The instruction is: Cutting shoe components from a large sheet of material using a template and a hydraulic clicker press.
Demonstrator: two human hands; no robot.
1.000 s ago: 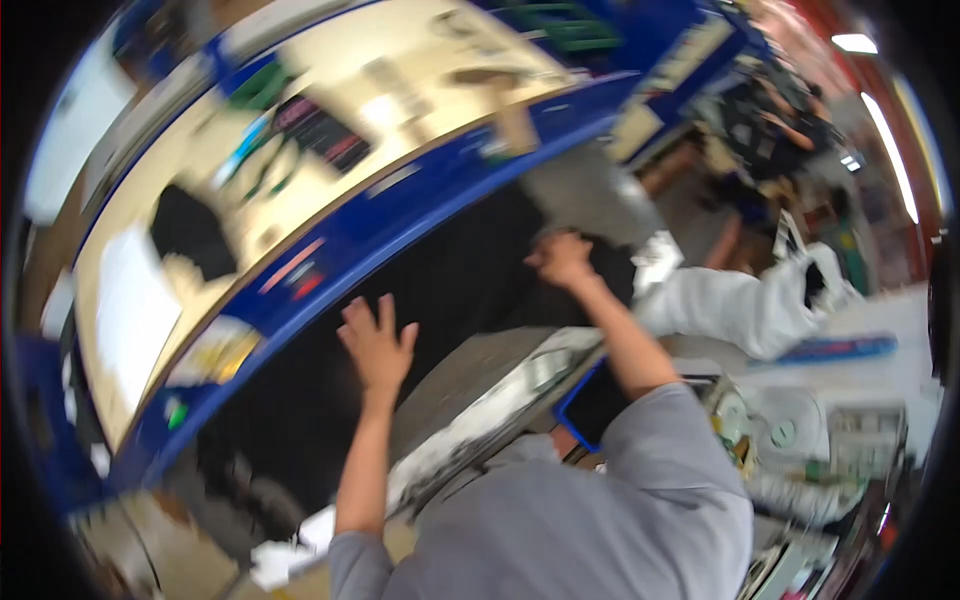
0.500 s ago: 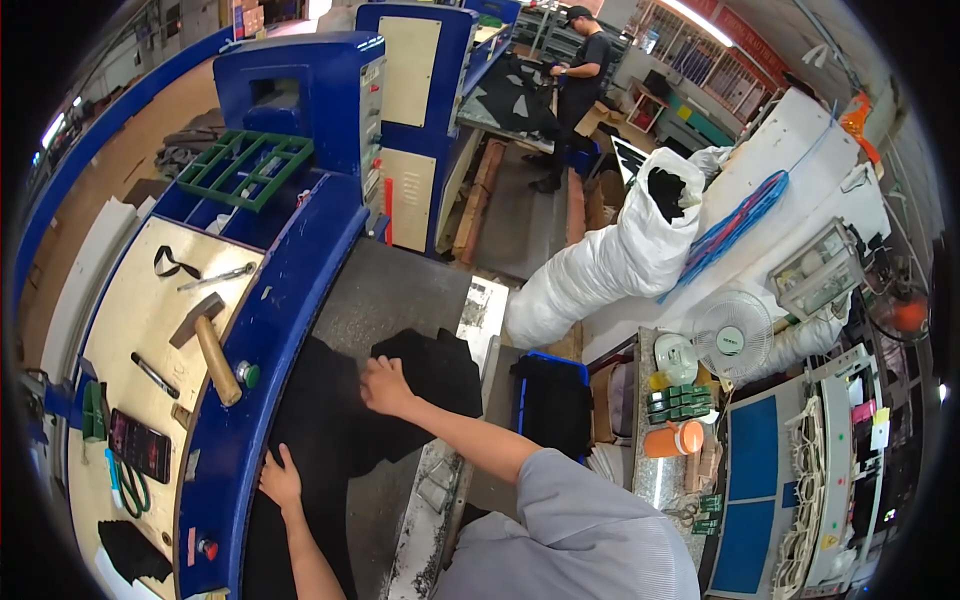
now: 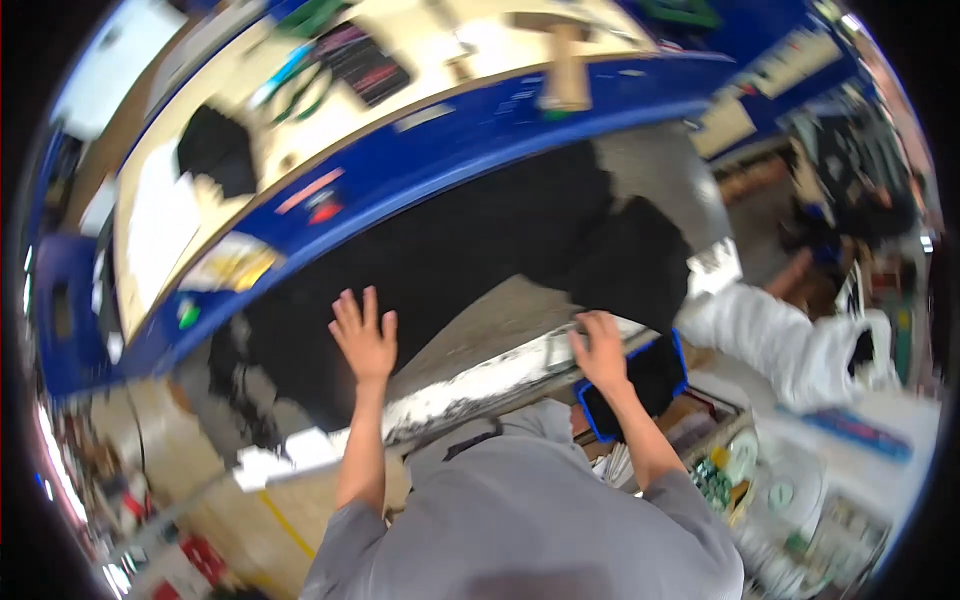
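One bare left hand (image 3: 362, 340), fingers splayed and empty, lies over the flat black fabric-like sheet (image 3: 450, 240) on the smooth grey surface (image 3: 490, 322) as the bare right hand (image 3: 602, 352), fingers loosely bent around nothing visible, shifts to the white-streaked near edge (image 3: 490, 378), leaving the sheet's right end unpressed.

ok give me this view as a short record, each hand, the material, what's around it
left hand: bare left hand, fingers spread, palm down over the large black cloth-like sheet
right hand: bare right hand, at the sheet's near edge, contact unclear
surface: flat grey worktop with worn white edge strip
beyond sheet: blue painted beam; cream panel with wooden-handled hammer
right side: blue-rimmed bin, bulky white sack
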